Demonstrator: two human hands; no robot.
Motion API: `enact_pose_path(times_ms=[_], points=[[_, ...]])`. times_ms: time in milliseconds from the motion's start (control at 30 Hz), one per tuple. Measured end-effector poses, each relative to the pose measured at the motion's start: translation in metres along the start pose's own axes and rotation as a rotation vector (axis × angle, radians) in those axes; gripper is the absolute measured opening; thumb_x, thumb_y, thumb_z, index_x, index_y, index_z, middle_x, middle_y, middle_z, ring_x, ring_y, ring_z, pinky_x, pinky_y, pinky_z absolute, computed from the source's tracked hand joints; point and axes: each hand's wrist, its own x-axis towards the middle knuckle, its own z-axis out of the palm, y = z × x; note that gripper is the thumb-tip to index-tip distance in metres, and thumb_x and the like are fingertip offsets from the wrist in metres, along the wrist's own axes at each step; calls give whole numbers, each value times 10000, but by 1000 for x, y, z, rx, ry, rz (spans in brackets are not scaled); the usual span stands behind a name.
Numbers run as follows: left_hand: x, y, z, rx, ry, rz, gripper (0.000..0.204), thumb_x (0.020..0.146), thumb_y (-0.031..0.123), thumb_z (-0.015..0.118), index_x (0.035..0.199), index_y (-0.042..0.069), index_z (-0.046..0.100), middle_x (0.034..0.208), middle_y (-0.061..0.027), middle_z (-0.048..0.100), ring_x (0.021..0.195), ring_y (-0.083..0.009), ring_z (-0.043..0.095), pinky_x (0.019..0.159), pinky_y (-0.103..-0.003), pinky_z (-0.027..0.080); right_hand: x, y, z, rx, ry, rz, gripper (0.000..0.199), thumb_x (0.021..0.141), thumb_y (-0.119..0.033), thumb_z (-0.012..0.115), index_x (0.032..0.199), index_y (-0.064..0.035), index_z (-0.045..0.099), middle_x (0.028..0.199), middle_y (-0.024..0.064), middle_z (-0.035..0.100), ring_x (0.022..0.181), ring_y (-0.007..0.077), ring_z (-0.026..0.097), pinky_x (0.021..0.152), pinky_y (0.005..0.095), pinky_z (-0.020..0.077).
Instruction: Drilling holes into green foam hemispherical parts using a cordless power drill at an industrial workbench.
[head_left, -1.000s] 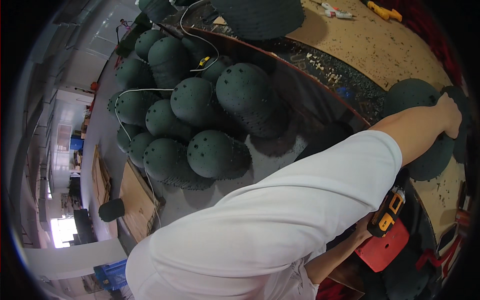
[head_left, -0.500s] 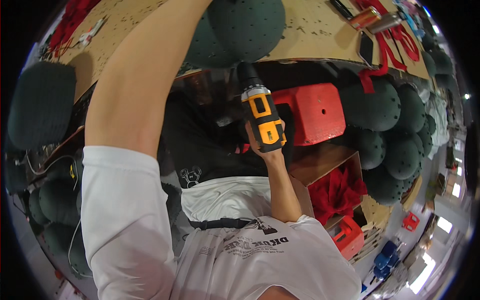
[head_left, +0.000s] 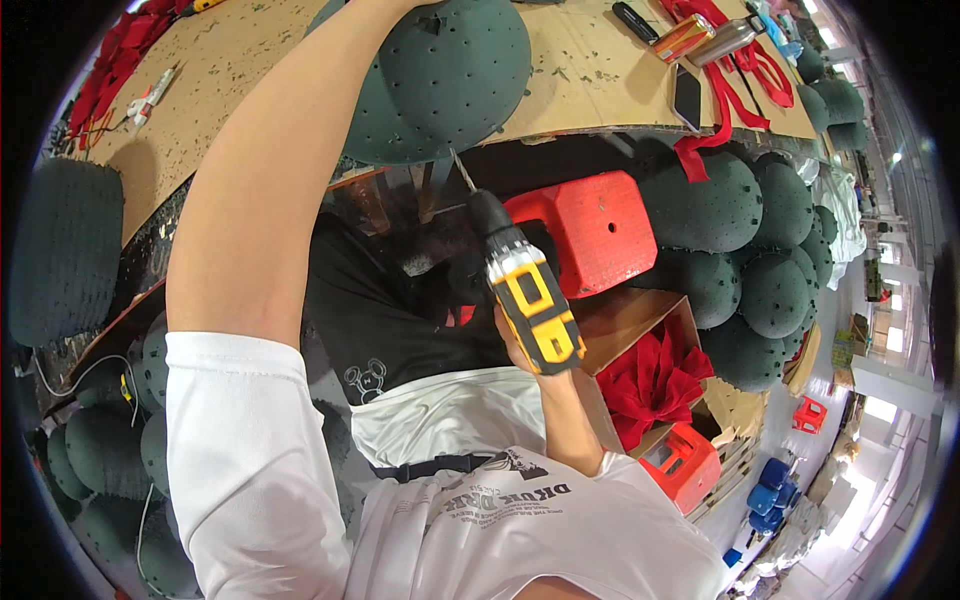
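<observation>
My right hand (head_left: pixel 515 338) is wrapped round the grip of a yellow and black cordless drill (head_left: pixel 535 305). The drill's thin bit (head_left: pixel 463 172) is bare along its length and points up at the lower edge of a dark green foam ball (head_left: pixel 450 80) dotted with small holes. Whether the bit's tip touches the ball I cannot tell. My left arm stretches over the ball's left side, and only a sliver of my left hand (head_left: pixel 410 4) shows at the top edge; its fingers are cut off from view.
The ball rests at the edge of a worktable (head_left: pixel 575 95) strewn with dark crumbs. A phone (head_left: pixel 687 98), a can (head_left: pixel 684 38), a metal bottle (head_left: pixel 728 40) and red ribbon (head_left: pixel 718 125) lie at right. Below are a red stool (head_left: pixel 600 235), more green balls (head_left: pixel 705 205) and a box of red fabric (head_left: pixel 650 385).
The drill has drawn back toward me from the ball. Its bit, hidden before with the chuck against the ball, now shows. The view has shifted slightly.
</observation>
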Motion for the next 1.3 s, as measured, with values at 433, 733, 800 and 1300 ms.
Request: enact_pose_path(times_ms=[433,733,800,1300], points=[[0,-5,1,-75,36,6,287,897,255,627,1017,34,765,1067,-199,756,1036,-348,720,933,-455,551,62,-36,-83,-210,-21,-178,272,901,-101,772,1163,-42,729,1065,88,760,951,214,736,822,338,573],[3,-8,2,-85,15,-10,308,885,264,628,1024,32,776,1079,-215,751,1047,-354,722,944,-457,550,84,-45,-96,-183,-68,-286,250,893,-68,772,1131,-12,721,963,69,758,838,179,735,749,303,582],[3,-7,2,-98,18,-20,311,884,266,629,1025,31,776,1081,-214,751,1050,-356,721,946,-457,550,84,-48,-99,-265,-57,-304,255,886,-73,781,1126,-11,722,951,69,760,820,176,735,743,304,583],[0,-4,-3,-12,-42,1,395,901,297,623,1084,-31,743,1145,-236,733,1104,-370,700,973,-484,526,122,-83,-147,-261,-286,-104,402,868,-33,804,1250,-17,681,1092,79,747,951,171,710,841,328,580]])
